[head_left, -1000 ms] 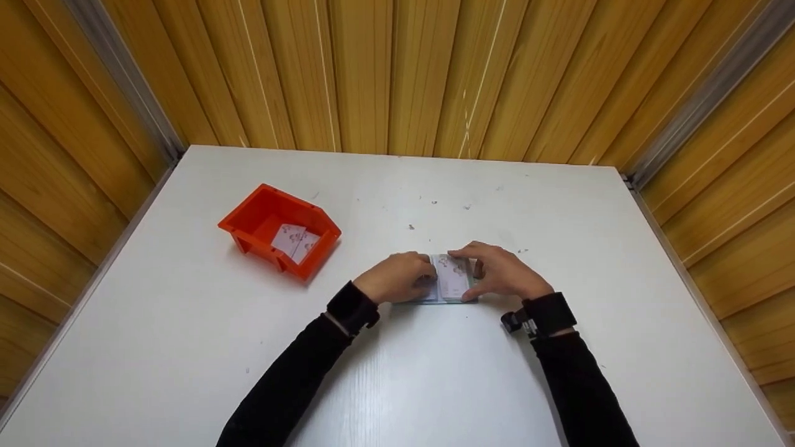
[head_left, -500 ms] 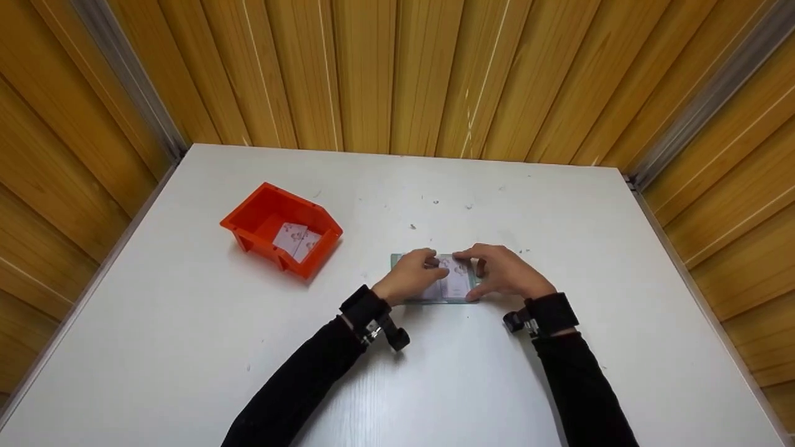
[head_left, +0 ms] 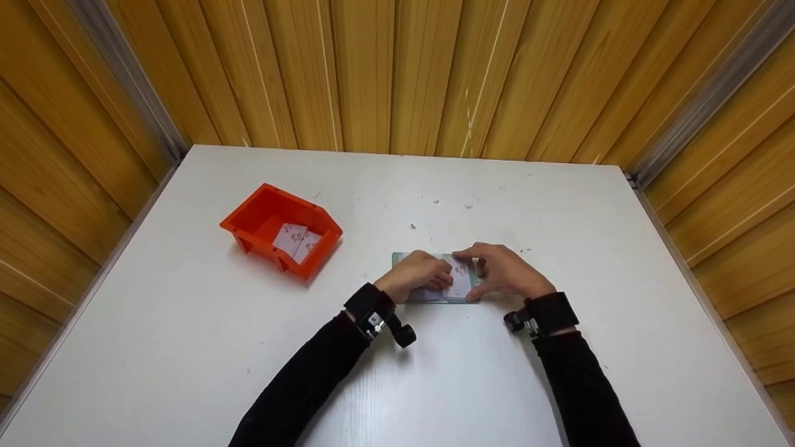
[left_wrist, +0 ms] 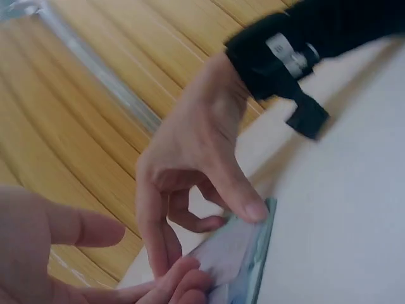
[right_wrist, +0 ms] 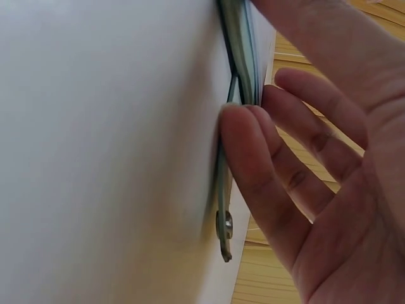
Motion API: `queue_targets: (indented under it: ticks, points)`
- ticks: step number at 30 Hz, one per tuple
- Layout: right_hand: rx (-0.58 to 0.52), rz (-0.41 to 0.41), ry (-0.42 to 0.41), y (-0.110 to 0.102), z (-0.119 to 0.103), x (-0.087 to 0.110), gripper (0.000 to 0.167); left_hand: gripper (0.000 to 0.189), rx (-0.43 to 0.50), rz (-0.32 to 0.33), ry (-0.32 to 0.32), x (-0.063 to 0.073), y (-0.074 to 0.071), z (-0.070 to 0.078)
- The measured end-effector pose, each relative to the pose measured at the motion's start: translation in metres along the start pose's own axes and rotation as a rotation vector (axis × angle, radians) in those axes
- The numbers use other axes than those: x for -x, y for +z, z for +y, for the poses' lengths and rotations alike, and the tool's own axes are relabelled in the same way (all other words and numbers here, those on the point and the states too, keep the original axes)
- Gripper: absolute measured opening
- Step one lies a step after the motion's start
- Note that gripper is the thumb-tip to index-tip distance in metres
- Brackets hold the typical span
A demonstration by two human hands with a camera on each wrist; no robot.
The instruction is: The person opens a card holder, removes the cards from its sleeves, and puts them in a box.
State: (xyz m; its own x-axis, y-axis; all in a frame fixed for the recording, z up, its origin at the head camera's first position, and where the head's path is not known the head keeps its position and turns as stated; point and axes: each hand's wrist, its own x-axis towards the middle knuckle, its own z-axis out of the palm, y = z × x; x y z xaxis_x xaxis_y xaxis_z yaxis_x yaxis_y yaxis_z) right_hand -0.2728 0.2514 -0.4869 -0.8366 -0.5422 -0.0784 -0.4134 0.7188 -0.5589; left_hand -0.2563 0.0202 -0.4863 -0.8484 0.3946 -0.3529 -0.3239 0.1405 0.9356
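A thin teal card holder (head_left: 398,258) with a snap button (right_wrist: 226,225) on its strap lies on the white table. On its right half is a pale card (head_left: 460,280) with small reddish prints. My left hand (head_left: 415,275) covers much of the left half; in the left wrist view its fingertips (left_wrist: 193,278) press on the pale surface, thumb held apart. At the right end, my right hand (head_left: 506,273) spans the holder and grips its near and far edges with thumb and fingers. What lies beneath the left fingers is hidden.
An orange-red bin (head_left: 248,239) stands left of the hands, holding a few similar printed cards (head_left: 297,241). Wood-patterned panels (head_left: 397,74) enclose the table (head_left: 397,385) at the back and both sides. Black straps (head_left: 551,313) with small cameras sit on both wrists.
My left hand has shifted a little to the right over the holder, and its fingers now lie further onto the card. The right hand has stayed nearly in place.
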Motion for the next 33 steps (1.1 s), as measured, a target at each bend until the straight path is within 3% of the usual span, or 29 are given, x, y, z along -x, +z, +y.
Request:
queue_targets:
  ticks: [3, 7, 11, 18, 26, 28, 33]
  points:
    - [0.000, -0.008, 0.007, -0.003, 0.002, 0.006, 0.085, 0.036, -0.117, 0.038, 0.030, -0.001, 0.008, 0.000]
    - [-0.012, -0.014, 0.007, -0.001, -0.001, 0.002, 0.086, 0.037, -0.127, 0.112, 0.028, 0.002, 0.003, 0.000]
    - [-0.026, -0.001, 0.011, -0.002, -0.001, 0.001, 0.087, 0.040, -0.092, 0.081, 0.018, -0.001, -0.001, 0.002]
    - [-0.026, -0.015, 0.023, -0.001, 0.003, 0.000, 0.089, 0.030, 0.044, 0.063, -0.057, -0.009, -0.009, -0.001]
    - [-0.003, -0.018, 0.014, -0.001, 0.002, 0.002, 0.089, 0.026, -0.139, 0.116, 0.017, -0.015, -0.005, -0.007]
    - [-0.005, -0.022, 0.014, -0.002, 0.002, 0.001, 0.089, 0.025, -0.121, 0.118, 0.025, -0.015, -0.006, -0.007]
    - [-0.020, -0.030, 0.034, -0.002, 0.000, 0.002, 0.090, 0.028, 0.039, 0.066, 0.003, -0.016, -0.012, -0.006]
